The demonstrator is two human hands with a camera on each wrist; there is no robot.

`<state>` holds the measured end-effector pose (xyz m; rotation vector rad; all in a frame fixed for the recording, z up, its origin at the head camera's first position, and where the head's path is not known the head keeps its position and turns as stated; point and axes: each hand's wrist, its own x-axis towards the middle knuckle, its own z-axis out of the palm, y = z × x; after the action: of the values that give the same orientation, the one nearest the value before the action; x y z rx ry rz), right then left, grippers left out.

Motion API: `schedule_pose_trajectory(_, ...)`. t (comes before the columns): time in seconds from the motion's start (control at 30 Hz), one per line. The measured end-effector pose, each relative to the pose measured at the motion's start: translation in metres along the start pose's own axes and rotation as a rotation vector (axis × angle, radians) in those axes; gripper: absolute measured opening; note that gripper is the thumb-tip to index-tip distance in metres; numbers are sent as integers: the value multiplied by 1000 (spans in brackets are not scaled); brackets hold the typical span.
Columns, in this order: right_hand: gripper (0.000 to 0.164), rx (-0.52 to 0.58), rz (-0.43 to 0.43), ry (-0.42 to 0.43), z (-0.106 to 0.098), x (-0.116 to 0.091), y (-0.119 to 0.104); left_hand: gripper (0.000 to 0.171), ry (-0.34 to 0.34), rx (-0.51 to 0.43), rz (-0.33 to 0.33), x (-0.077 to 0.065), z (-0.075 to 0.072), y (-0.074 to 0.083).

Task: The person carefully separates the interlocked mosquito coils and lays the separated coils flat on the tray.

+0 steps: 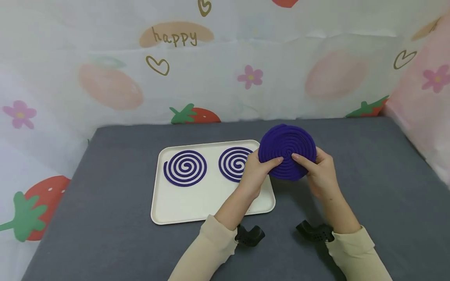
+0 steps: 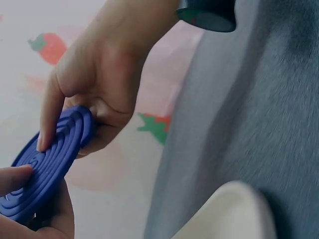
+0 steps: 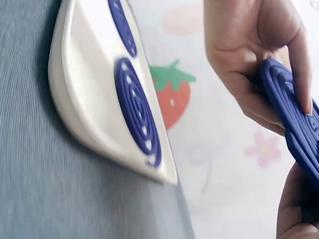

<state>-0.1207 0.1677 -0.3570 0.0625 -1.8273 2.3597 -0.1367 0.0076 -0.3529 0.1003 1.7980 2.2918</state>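
Working remotely, I have room for a hand to pass over the gray tabletop [image 1: 105, 195] left of the white tray [image 1: 183, 208] and right of the right hand [image 1: 322, 171], while the printed backdrop [image 1: 274, 97] walls off the table's far edge. The left hand [image 1: 256, 168] blocks the way down onto the tray's right end, and a raised purple disc [image 1: 288, 134] closes the gap between the hands. Nearer the camera, I can enter between the beige sleeves [image 1: 353, 246], narrowed by two black wrist mounts [image 1: 251, 236].
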Motion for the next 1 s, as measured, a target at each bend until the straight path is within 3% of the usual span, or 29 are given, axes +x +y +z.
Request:
schedule_pose_trajectory(0.3,24,-42,31,-79,36,1,2,42,7,-22,-10,-19,-36,20)
schedule_pose_trajectory(0.57,27,-42,30,-125,59,1,4,39,-3,-56,16,-30,-58,26)
schedule_pose_trajectory(0.83,26,-26,-36,-165,91,8,1,40,71,-35,61,-39,-80,44)
schedule_pose_trajectory(1.0,24,-48,-42,-191,110,9,-4,37,110,-69,94,-47,-91,54)
